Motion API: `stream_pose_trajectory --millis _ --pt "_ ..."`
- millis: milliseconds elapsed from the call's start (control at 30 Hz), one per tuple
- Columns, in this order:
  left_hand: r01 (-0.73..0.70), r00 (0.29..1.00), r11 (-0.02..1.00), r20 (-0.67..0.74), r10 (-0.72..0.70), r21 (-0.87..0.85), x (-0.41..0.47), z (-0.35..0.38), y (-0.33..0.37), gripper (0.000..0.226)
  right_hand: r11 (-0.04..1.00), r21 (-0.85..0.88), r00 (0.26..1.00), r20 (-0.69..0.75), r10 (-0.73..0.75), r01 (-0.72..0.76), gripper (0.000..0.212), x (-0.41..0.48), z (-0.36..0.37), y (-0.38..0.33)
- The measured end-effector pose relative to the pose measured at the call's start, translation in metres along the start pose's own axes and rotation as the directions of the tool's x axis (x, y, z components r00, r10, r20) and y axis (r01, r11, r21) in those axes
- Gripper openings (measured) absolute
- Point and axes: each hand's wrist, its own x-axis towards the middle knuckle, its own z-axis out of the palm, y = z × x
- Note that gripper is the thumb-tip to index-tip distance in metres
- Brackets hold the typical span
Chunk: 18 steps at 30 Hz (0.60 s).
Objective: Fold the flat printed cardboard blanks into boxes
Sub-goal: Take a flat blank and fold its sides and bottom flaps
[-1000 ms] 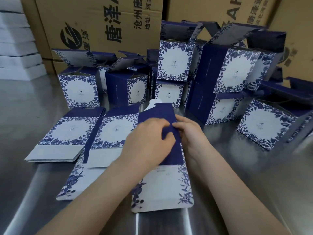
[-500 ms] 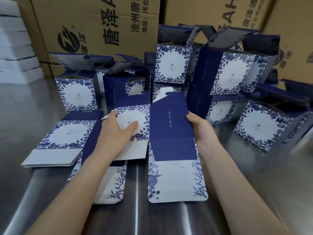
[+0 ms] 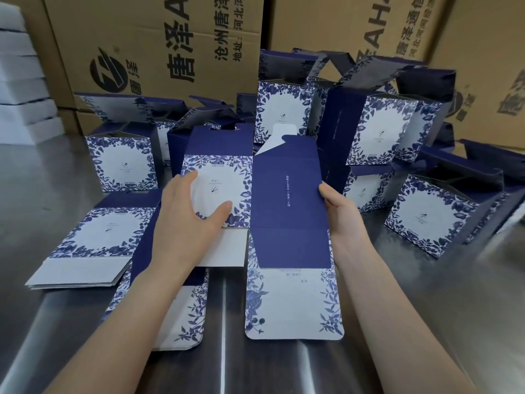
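A: Where's the blank (image 3: 287, 206)?
B: Mid-frame, over the counter (image 3: 426, 322), part-opened. Floral panel on the L, navy panel on the R, crease between them. Its bottom flap (image 3: 294, 302) points twd the camera; can't tell if it touches the counter.
A: Hands?
B: Left hand (image 3: 193, 220) lies on the floral panel w/ fingers straight and thumb spread wide. Right hand (image 3: 341, 220) grips the navy panel's R edge, thumb on the front, fingers behind and out of sight.
A: Other stock?
B: Flat stack (image 3: 85, 251) on the counter, L of the left hand. A 2nd blank (image 3: 184, 322) lies under the L forearm. Folded boxes (image 3: 122, 163) stand behind, lids up, some piled two high on the R. Brown cartons (image 3: 159, 46) at the back, white foam (image 3: 22, 81) far L.
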Motion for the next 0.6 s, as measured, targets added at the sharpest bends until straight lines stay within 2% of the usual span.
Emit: stream_pose_trajectory --millis 100,233,500,600 --pt "-0.046 0.999 0.999 -0.015 0.046 0.004 0.001 -0.001 0.0 0.074 1.0 0.002 1.0 0.006 -0.007 0.007 0.037 -0.002 0.002 0.0" --pt "-0.057 0.998 0.998 0.034 0.057 -0.002 0.0 -0.001 0.001 0.08 0.999 0.007 0.998 0.039 -0.051 0.05 0.04 -0.004 0.004 -0.003" --pt "-0.062 0.994 0.993 0.081 0.07 -0.098 -0.003 -0.003 0.008 0.086 0.998 -0.001 0.998 0.038 -0.055 0.055 0.038 -0.006 0.007 -0.002" --pt "-0.061 0.992 0.982 0.102 0.08 -0.178 -0.006 -0.005 0.014 0.077 0.999 0.003 0.999 0.011 -0.049 0.049 0.037 -0.006 0.009 -0.001"
